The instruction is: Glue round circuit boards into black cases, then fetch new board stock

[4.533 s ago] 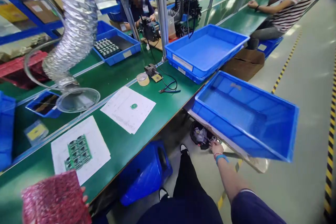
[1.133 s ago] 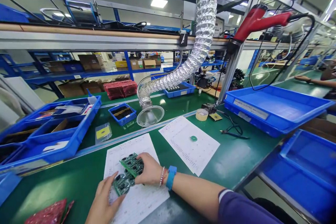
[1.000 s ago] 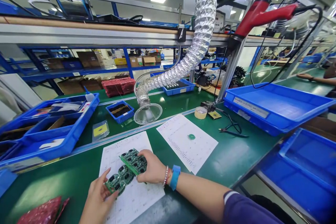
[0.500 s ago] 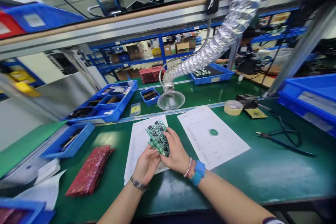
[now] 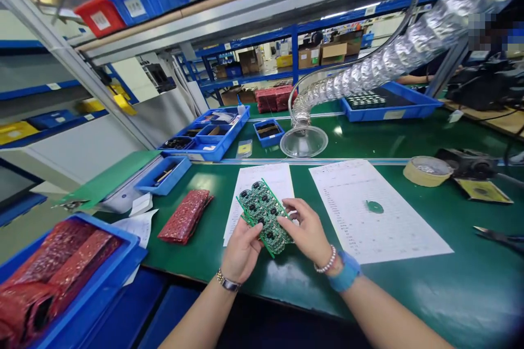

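A green circuit board panel with several round black parts is held over the paper sheets at the middle of the bench. My left hand grips its lower left edge, thumb on top. At the right edge, my right hand is closed on the same panel with the thumb over its face. Under the panel lies a printed sheet. To the right is a second printed sheet, with a small green round piece on it. A red bubble-wrap packet lies to the left.
A blue bin with red packets stands at lower left. Blue trays sit behind. A silver duct ends in a clear funnel above the bench. A tape roll and pliers lie at right.
The view has swung left, bringing the blue bin of red packets into fuller sight. The circuit board panel now lies flatter and more of its face shows, both hands still on it.
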Available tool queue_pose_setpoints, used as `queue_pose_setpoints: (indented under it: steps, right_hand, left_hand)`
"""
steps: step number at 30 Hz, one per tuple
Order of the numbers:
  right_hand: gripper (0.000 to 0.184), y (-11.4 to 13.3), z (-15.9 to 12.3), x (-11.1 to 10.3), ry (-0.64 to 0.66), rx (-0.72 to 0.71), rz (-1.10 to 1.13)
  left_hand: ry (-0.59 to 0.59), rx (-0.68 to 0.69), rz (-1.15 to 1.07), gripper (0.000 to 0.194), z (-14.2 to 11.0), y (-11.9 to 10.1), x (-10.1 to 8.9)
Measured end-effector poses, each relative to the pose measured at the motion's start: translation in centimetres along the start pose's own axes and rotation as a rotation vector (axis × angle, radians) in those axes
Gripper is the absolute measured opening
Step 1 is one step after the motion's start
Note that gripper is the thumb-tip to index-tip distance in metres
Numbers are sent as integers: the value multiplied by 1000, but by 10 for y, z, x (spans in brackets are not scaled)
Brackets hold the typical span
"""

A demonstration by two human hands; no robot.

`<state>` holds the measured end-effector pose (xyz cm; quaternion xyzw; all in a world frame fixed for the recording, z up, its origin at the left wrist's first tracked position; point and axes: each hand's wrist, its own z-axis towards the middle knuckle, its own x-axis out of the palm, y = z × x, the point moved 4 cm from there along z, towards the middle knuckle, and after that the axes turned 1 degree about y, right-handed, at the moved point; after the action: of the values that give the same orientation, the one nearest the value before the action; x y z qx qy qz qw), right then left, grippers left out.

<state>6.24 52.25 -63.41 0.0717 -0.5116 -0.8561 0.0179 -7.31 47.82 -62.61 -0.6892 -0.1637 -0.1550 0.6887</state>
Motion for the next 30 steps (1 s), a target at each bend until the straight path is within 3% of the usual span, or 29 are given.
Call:
queue_pose_setpoints:
  steps: [4, 9, 14, 19, 24, 30]
  right_hand:
    - [25, -9, 4, 2, 60, 54, 56]
    - [26, -7, 13, -14, -49, -11, -39]
    - [26, -11, 22, -25, -121, -43, -154]
    - [38, -18, 18, -12, -89, -140, -420]
    - [73, -26, 11, 5, 34, -75, -601]
    - [65, -30, 11, 7, 23, 7, -511]
  left_hand:
    - [58, -31, 8, 45, 10, -6, -10]
    - [207, -157, 33, 39, 50, -7, -6]
    - [230, -186, -21, 43, 75, 6, -1]
    - [211, -243, -46, 46, 77, 22, -8]
    - [201, -263, -84, 49, 73, 31, -8]
    - [252, -297, -121, 49, 69, 33, -7]
